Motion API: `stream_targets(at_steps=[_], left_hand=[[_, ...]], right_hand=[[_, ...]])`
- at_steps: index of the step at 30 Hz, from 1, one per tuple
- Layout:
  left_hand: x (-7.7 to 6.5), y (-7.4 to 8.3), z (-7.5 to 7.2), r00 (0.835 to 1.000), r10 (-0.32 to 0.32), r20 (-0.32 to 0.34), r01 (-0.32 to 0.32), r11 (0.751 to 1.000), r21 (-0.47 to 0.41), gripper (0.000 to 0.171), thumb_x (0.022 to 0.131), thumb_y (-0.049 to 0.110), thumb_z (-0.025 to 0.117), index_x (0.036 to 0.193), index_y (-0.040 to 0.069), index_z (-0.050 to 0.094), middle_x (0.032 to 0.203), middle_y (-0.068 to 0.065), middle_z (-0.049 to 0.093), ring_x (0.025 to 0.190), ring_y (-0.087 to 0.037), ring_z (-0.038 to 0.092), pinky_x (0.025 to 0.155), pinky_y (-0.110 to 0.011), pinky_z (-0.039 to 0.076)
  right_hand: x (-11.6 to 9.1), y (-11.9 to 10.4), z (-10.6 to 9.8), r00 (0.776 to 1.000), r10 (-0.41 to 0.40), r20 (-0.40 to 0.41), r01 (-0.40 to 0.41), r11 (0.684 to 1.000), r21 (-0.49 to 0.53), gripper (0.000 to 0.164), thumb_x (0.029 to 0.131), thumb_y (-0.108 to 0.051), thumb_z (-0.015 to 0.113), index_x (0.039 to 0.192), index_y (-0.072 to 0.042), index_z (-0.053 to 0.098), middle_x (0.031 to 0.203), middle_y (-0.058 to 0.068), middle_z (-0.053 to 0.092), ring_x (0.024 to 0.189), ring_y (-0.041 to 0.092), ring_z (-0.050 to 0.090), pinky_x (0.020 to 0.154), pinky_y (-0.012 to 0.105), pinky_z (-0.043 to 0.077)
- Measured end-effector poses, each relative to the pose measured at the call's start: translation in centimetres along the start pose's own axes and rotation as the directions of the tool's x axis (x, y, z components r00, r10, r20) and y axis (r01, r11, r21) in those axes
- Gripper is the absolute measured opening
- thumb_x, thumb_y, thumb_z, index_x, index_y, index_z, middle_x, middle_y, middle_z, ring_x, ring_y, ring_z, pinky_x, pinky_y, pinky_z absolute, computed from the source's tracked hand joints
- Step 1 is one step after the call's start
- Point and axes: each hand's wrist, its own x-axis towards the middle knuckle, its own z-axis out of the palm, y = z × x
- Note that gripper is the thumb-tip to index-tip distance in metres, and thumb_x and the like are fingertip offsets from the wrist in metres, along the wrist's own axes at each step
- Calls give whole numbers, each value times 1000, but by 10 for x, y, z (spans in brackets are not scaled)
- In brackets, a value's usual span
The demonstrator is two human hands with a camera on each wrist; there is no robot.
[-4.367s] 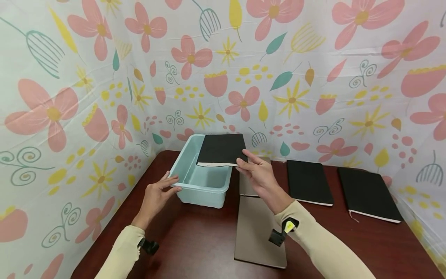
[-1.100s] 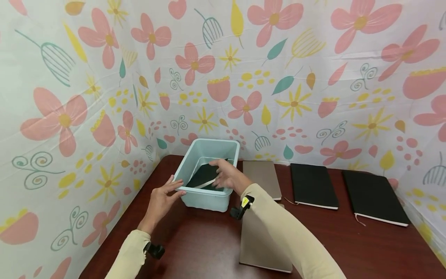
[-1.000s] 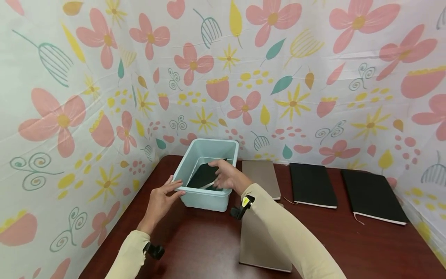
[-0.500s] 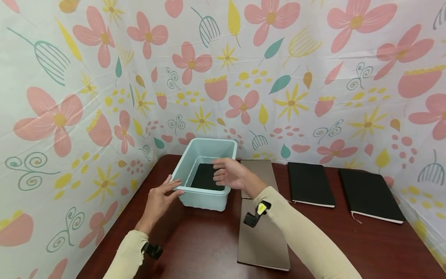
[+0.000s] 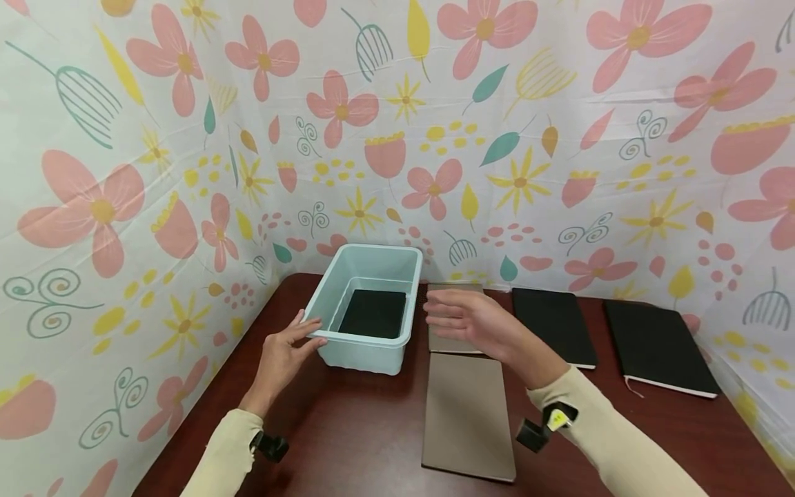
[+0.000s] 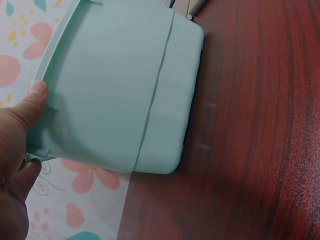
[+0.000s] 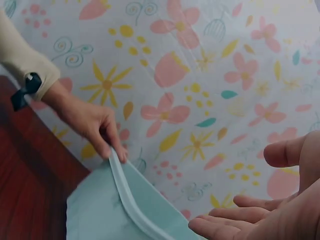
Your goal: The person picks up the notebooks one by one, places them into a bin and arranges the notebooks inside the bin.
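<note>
Bin (image 5: 363, 355) pinched by left hand (image 5: 283, 352) | right hand (image 5: 477, 322) extended, unladen | bin could be skewed by corner pull

Head looks down; wrist views close; tub (image 5: 361, 355) shared.

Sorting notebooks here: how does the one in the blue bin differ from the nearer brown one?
The black notebook lies inside the bin; the nearer brown notebook lies on the table. The black one is partly hidden by the bin's rim; the brown one shows whole. Both covers look plain.
</note>
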Motion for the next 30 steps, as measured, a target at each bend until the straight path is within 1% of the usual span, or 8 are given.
stream_targets(at_steps=[4,9,12,15,21,23,26,30], left_hand=[[1,0,-1,1000,-1,-3,1,1000,4,40,84,19,84,122,11,77,125,-6,73,140,-35,49,99,-47,51],[2,1,0,1000,12,-9,-12,1000,-2,38,84,17,84,121,11,77,125,-5,73,140,-35,50,100,-45,50],[2,1,1,1000,17,-12,-17,1000,-1,38,84,16,84,121,11,77,125,-6,73,139,-37,50,101,-46,49],[1,2,1,1000,8,-9,-8,1000,4,38,84,17,84,121,11,77,125,-5,72,139,-36,50,101,-45,49],[1,2,1,1000,-4,-10,4,1000,10,38,84,18,84,121,12,77,125,-5,73,141,-32,49,100,-45,50],[1,3,1,1000,-3,-11,3,1000,9,38,84,18,84,121,12,77,125,-6,73,141,-31,49,100,-45,50],[1,3,2,1000,6,-15,-6,1000,9,39,84,18,84,121,11,77,125,-6,73,140,-31,49,101,-45,50],[0,2,2,1000,14,-21,-14,1000,10,39,83,19,84,121,12,77,124,-5,73,140,-31,50,101,-44,49]], right_hand=[[-21,6,-13,998,-39,-40,36,996,-84,64,109,-32,48,157,7,28,160,27,34,147,42,36,115,47,41],[-47,17,-25,989,-74,-125,54,985,-163,65,108,-34,52,156,4,32,160,24,37,148,41,36,111,39,47],[-58,27,-33,983,-76,-168,40,977,-209,66,108,-37,52,157,2,32,160,23,37,148,40,35,110,38,47],[-67,38,-40,978,-66,-198,18,971,-239,66,108,-38,51,157,2,32,161,23,36,149,39,35,110,37,48],[-84,58,-51,969,-44,-245,-20,967,-254,65,110,-39,47,158,1,30,161,23,35,150,39,32,107,32,49],[-91,66,-54,966,-44,-254,-28,962,-270,65,110,-39,45,158,1,29,161,24,34,150,39,32,108,33,49],[-99,77,-55,959,-52,-277,-40,947,-317,65,111,-40,44,158,2,28,161,26,33,149,41,33,110,39,47],[-107,94,-51,938,-44,-343,-91,926,-367,66,110,-42,46,157,2,31,160,26,35,147,41,36,112,49,44]])
